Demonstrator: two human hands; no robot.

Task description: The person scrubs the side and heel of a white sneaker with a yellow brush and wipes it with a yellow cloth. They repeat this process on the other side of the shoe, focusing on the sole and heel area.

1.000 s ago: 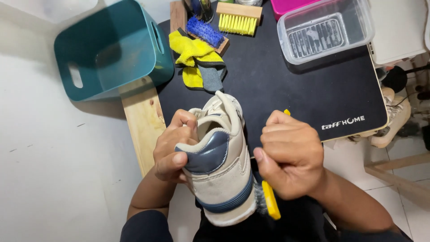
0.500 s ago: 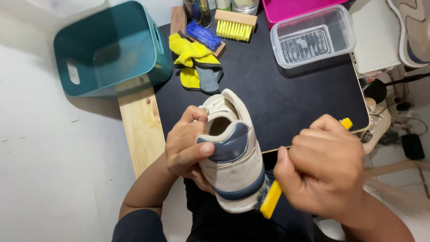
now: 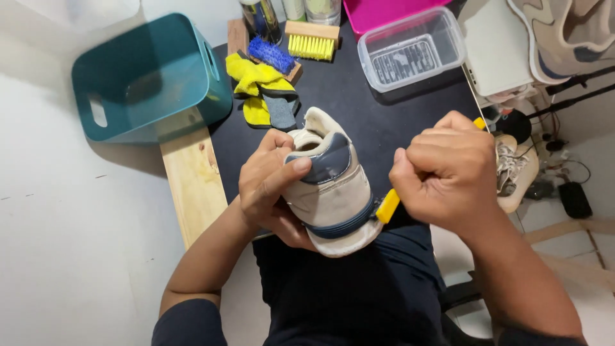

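Note:
A cream sneaker with a navy heel patch and navy stripe above its sole is held over my lap, heel toward me. My left hand grips its left side, thumb across the heel collar. My right hand is closed in a fist round a yellow-handled brush. The brush's lower end touches the sneaker's right side near the sole. Its bristles are hidden from view. The handle's other tip sticks out past my knuckles.
A black mat covers the table, with a wooden board at its left edge. A teal bin, yellow-grey cloths, a blue brush, a yellow-bristled wooden brush, bottles, a clear lidded box and a pink tray stand behind. Other shoes lie at right.
The sneaker has been turned and tipped, its heel raised toward the camera. My right hand with the brush has moved up along the shoe's right side.

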